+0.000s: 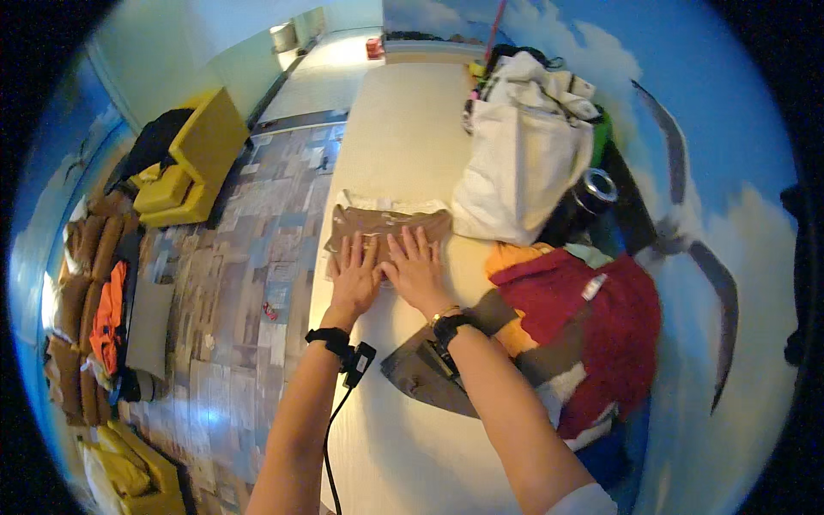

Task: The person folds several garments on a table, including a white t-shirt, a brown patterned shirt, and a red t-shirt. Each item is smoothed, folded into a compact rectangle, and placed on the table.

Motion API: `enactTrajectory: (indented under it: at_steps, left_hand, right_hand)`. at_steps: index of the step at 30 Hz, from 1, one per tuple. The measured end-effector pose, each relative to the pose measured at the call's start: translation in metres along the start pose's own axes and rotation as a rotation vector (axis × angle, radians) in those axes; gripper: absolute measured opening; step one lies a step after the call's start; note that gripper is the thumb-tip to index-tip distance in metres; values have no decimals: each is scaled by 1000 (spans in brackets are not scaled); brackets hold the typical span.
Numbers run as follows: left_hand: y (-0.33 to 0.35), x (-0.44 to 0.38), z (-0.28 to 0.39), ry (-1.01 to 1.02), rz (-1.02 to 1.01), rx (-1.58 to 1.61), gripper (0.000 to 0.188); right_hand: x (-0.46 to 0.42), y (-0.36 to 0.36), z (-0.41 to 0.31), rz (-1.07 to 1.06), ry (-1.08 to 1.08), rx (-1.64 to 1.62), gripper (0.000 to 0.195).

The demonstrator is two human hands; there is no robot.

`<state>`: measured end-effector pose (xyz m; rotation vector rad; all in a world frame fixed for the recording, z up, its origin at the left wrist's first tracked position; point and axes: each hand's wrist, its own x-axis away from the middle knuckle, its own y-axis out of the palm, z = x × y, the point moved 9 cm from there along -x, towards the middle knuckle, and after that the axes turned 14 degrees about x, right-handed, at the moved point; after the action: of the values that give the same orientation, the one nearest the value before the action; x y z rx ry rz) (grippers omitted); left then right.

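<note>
A folded brown garment [393, 222] lies on the pale tabletop [412, 129], with whitish fabric showing along its far edge. Both palms press flat on its near half. My left hand [354, 273] rests on the left side, fingers spread and pointing away from me. Beside it, my right hand [417, 273] lies on the right side with its fingers apart, the thumbs almost meeting. Neither hand grips anything. Each wrist wears a black strap, and a cable hangs from the device on the left one. The hands hide part of the garment.
To the right lies a heap of clothes with a dark red garment [547, 302] and a grey-brown cloth [428, 380] under my right forearm. Behind it stand a white cloth bag [515, 167] and a dark bottle [591, 193]. A yellow armchair [199, 161] is across the floor.
</note>
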<state>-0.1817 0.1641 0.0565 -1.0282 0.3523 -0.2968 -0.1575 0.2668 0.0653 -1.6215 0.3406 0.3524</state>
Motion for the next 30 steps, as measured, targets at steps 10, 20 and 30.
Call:
enactTrajectory:
  at_steps: [10,20,30]
  left_hand:
    - [55,127,79,54,-310,154,68]
    - [76,248,126,90,-244,106,69]
    - [73,273,120,34,-305,19,74]
  right_hand:
    - [140,-76,13,-212,86,69,46]
    - [266,-123,3,-187,16,78,46]
    - [289,-149,-11,-152,-9,-20,43]
